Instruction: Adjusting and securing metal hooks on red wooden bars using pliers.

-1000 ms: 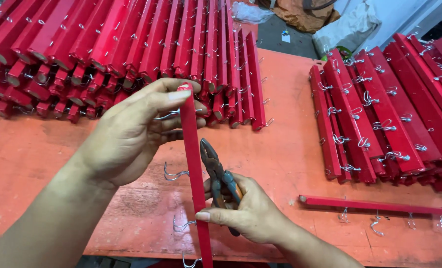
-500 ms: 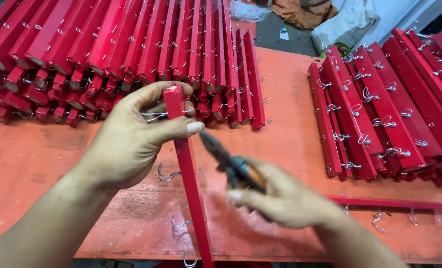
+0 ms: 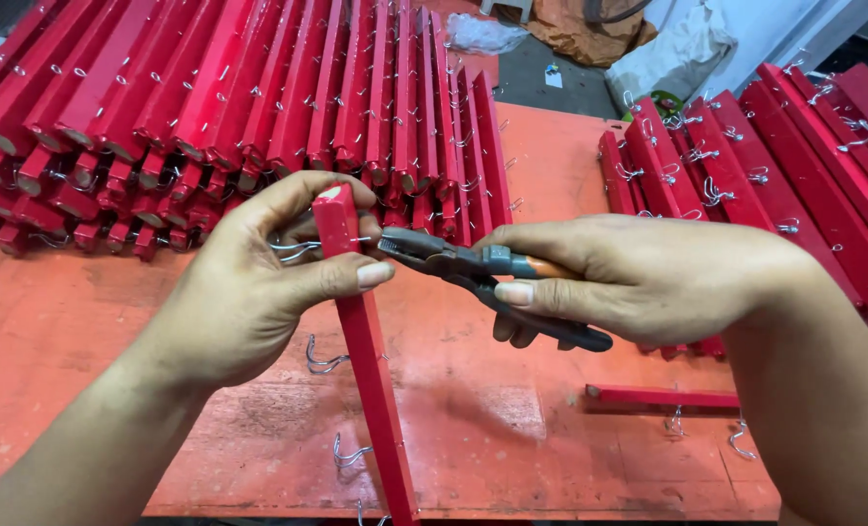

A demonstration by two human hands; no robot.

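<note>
My left hand grips the upper end of a long red wooden bar that stands tilted over the red table. Metal wire hooks stick out of the bar's left side, and one thin wire passes through its top by my fingers. My right hand holds a pair of pliers with dark and orange handles. The plier jaws point left and touch the bar near its top, at the wire end.
A large stack of red hooked bars fills the table's back left. A second pile lies at the right. One single bar lies flat on the red table by my right wrist. White bags sit on the floor behind.
My right hand has lifted the pliers from low beside the bar up to its top end and turned them level. The left hand has shifted its grip slightly around the bar's top.
</note>
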